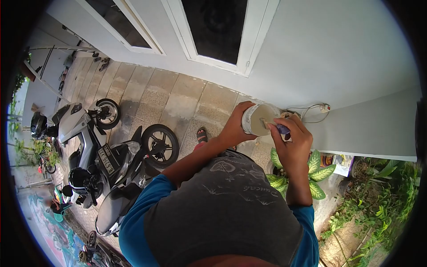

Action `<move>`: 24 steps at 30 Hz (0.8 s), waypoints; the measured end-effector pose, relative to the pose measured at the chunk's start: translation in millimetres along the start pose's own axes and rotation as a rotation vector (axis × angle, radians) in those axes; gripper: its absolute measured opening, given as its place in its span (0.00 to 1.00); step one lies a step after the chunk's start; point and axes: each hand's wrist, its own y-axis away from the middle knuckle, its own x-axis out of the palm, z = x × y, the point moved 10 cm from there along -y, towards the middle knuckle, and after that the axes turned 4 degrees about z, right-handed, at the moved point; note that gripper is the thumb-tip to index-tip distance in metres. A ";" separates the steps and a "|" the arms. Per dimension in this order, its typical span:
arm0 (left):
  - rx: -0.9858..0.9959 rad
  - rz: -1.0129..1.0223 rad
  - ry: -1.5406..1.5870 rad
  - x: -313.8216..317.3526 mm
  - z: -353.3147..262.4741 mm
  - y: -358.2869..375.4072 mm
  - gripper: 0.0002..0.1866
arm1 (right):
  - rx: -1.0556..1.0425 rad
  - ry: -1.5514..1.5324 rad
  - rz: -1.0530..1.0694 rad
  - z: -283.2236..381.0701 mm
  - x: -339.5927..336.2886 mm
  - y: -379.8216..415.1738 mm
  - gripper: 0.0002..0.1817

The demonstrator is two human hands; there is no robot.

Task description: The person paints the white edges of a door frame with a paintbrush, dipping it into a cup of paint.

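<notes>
My left hand (pixel 238 124) is wrapped round the side of a small whitish paint bucket (pixel 246 119), held up in front of my chest. Pale beige-grey paint (pixel 257 121) shows inside it. In my right hand (pixel 294 139) is a paintbrush (pixel 283 129) with a purple handle, gripped between thumb and fingers. Its head reaches over the right side of the rim and into the bucket, next to the inner wall. The bristle end is small and partly hidden, so how deep it dips is hard to tell.
A pale wall (pixel 329 58) with a white-framed window (pixel 222 31) stands ahead. A cable and socket (pixel 324 107) sit low on it. Parked motorcycles (pixel 122 164) are at left on the tiled floor (pixel 178 100). Potted leafy plants (pixel 318 171) grow at right, and a person (pixel 58 205) sits far left.
</notes>
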 end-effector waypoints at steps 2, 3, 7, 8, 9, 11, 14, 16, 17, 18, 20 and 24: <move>-0.014 -0.011 -0.021 -3.3 -0.2 1.7 0.52 | 0.032 -0.038 0.010 -2.2 1.2 -0.6 0.10; -0.026 -0.017 0.006 -4.6 1.4 2.8 0.52 | 0.027 -0.043 0.015 -0.6 2.0 -0.4 0.10; -0.024 -0.047 -0.034 -12.0 6.4 6.7 0.52 | 0.030 -0.061 0.042 1.3 8.8 -3.2 0.09; -0.031 -0.050 -0.038 -13.5 8.9 9.7 0.52 | 0.021 -0.087 0.037 2.8 10.6 -3.2 0.09; -0.036 -0.064 -0.011 -16.1 11.4 12.2 0.52 | 0.021 -0.091 0.040 3.1 13.1 -3.1 0.09; -0.036 -0.081 0.014 -21.2 12.3 12.9 0.52 | 0.038 -0.091 0.045 0.7 17.9 -4.7 0.09; -0.044 -0.088 0.003 -31.2 9.1 15.3 0.51 | 0.001 -0.047 0.024 7.0 23.6 -8.4 0.09; -0.058 -0.071 0.022 -36.2 10.5 14.1 0.51 | 0.024 -0.059 0.036 8.8 31.6 -11.4 0.09; -0.053 -0.072 0.026 -39.0 11.9 13.0 0.51 | 0.047 -0.072 0.048 8.3 36.5 -13.7 0.09; -0.053 -0.074 0.029 -42.1 14.5 12.2 0.52 | 0.043 -0.066 0.049 10.0 40.1 -16.4 0.09; -0.051 -0.080 0.037 -51.6 17.6 9.6 0.52 | 0.038 -0.011 0.047 13.2 47.8 -22.1 0.09; -0.044 -0.069 0.022 -81.0 22.9 3.8 0.51 | 0.091 -0.091 0.006 14.6 66.1 -40.1 0.09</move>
